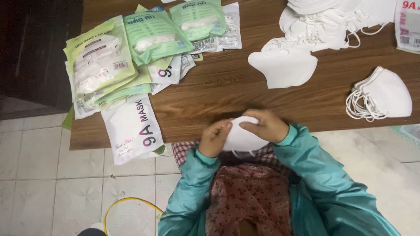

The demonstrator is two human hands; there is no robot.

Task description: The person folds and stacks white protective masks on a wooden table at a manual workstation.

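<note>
Both my hands hold one white face mask (242, 136) at the near edge of the brown wooden table (227, 89). My left hand (214, 137) grips the mask's left side with curled fingers. My right hand (266, 125) pinches its top right part. The mask's ear loops hang just below it, over my lap. I wear teal sleeves.
A heap of green and white mask packets (131, 48) covers the table's left part; one white packet (132, 129) overhangs the front edge. Loose white masks (284, 65) lie at the back right, a small stack (385, 94) at the right. A yellow cable (127, 202) lies on the tiled floor.
</note>
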